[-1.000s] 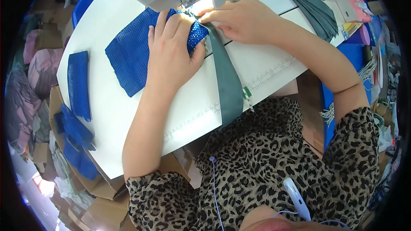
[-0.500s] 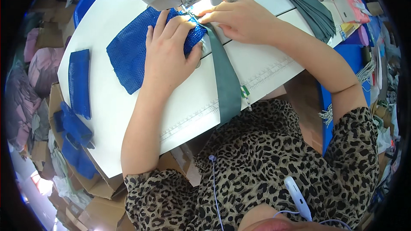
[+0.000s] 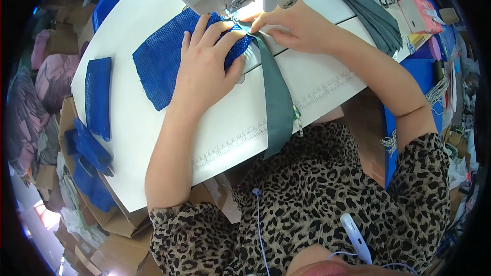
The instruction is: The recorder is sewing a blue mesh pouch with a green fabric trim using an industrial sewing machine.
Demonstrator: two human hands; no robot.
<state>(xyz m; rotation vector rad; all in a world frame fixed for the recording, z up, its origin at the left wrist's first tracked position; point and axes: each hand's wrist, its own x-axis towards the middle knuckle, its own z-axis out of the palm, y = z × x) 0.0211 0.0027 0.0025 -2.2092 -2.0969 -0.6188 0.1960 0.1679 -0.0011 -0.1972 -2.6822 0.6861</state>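
Resting your left hand [image 3: 208, 69], fingers apart, on floppy-looking blue mesh [image 3: 159, 59], you best guide the soft-looking green strip [image 3: 277, 97] by its edge, any pinch by your right hand [image 3: 302, 29] unclear.

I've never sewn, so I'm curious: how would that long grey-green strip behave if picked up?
The grey-green strip would probably flop, since its near end runs past the edge of the white table and seems to droop. It looks thin and flat, so likely light for its size.
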